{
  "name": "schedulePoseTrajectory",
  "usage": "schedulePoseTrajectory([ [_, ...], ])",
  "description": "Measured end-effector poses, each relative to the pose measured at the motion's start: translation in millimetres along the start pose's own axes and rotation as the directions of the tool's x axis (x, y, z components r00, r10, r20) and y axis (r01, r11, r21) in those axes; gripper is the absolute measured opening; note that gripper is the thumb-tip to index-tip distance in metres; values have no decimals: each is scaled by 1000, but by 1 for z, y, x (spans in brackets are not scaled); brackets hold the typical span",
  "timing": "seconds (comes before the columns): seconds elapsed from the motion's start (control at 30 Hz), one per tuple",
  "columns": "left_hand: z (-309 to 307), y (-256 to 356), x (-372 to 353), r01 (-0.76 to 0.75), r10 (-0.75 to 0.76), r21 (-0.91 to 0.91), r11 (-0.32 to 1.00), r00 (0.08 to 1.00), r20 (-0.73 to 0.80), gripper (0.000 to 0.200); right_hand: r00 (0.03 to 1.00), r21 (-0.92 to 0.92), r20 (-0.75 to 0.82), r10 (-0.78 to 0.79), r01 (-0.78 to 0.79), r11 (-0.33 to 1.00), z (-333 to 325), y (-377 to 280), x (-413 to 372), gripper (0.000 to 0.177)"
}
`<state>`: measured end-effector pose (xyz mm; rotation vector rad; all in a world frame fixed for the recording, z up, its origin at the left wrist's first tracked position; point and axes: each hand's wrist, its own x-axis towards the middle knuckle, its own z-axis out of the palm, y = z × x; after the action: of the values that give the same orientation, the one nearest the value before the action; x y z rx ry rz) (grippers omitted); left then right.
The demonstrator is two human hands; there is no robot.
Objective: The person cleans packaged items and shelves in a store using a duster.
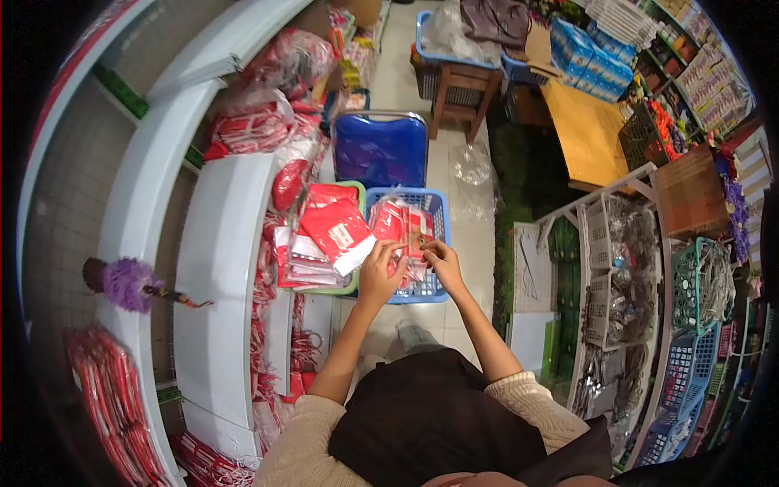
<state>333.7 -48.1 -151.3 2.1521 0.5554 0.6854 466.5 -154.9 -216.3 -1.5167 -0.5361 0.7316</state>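
Observation:
Over the blue plastic basket (442,215), my left hand (383,272) and my right hand (441,261) are close together. Their fingers are closed at the two sides of a small clear plastic packet (415,243) with something reddish-brown in it; its exact contents cannot be made out. Under my hands, the basket holds several red and white plastic-wrapped packets (388,217). To the left, touching it, a green basket (357,195) is piled with red and white flag-like cloths in clear bags (333,223).
A blue-seated chair (380,150) stands just beyond the baskets. White shelves (223,284) with bagged red goods line the left. On the right are a rack of white baskets (599,300) and a yellow wooden table (588,130). A clear plastic bag (473,166) lies on the floor.

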Motion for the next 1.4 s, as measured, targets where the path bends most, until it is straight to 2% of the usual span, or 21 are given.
schedulePoseTrajectory([
  [0.03,13,-12,-1,46,-44,-52,998,998,38,24,1000,-35,-10,17,-17,999,-8,21,3,14],
  [0.2,71,-86,-23,245,-236,-69,967,965,114,25,986,-145,-31,162,-165,976,-30,120,8,15],
  [0.23,78,-95,-28,277,-269,-58,959,956,120,26,982,-110,-33,185,-187,976,-30,135,5,16],
  [0.33,96,-120,-46,382,-365,-85,920,916,168,26,935,-232,-12,353,-346,909,-22,179,8,16],
  [0.4,112,-147,-60,408,-393,-58,911,902,177,27,937,-284,-7,349,-337,898,-13,203,11,18],
  [0.43,121,-165,-67,495,-455,-168,852,860,229,30,936,-315,-8,351,-335,888,-8,217,15,19],
  [0.5,134,-184,-71,547,-496,-256,797,835,240,30,910,-365,-10,414,-389,846,-2,228,20,20],
  [0.6,156,-212,-73,602,-518,-366,710,798,309,34,964,-555,-54,260,-245,795,3,244,32,24],
  [0.63,167,-224,-76,632,-535,-397,666,775,335,36,968,-501,-39,246,-233,834,3,250,39,29],
  [0.67,173,-228,-73,659,-551,-428,618,752,361,38,991,-559,-12,133,-117,821,0,250,44,33],
  [0.7,177,-233,-72,696,-568,-367,617,716,406,42,997,-604,8,74,-54,795,-1,249,50,35],
  [0.73,186,-240,-71,672,-557,-393,627,740,377,44,1000,-646,29,11,10,764,-1,253,59,36],
  [0.8,208,-256,-72,619,-528,-443,649,785,323,46,998,-726,58,-12,50,686,2,260,74,36],
  [0.83,208,-249,-65,660,-532,-527,535,748,397,52,997,-762,73,-21,69,644,2,263,79,36],
  [0.93,223,-256,-63,645,-545,-447,619,764,346,56,987,-817,80,140,-16,576,1,254,91,36],
  [0.97,225,-260,-65,645,-541,-416,641,764,351,57,985,-885,92,148,12,466,1,254,93,37],
  [1.07,229,-266,-71,645,-530,-349,680,762,373,61,960,-960,173,222,114,256,-4,246,95,40],
  [1.17,231,-272,-75,645,-521,-343,683,759,389,62,972,-953,179,155,132,275,-7,247,94,42],
  [1.33,234,-282,-83,634,-516,-345,692,769,378,61,959,-938,235,160,181,295,-10,257,96,42],
  [1.4,231,-285,-83,670,-542,-355,652,739,400,64,956,-938,242,165,187,292,-10,255,98,41],
])
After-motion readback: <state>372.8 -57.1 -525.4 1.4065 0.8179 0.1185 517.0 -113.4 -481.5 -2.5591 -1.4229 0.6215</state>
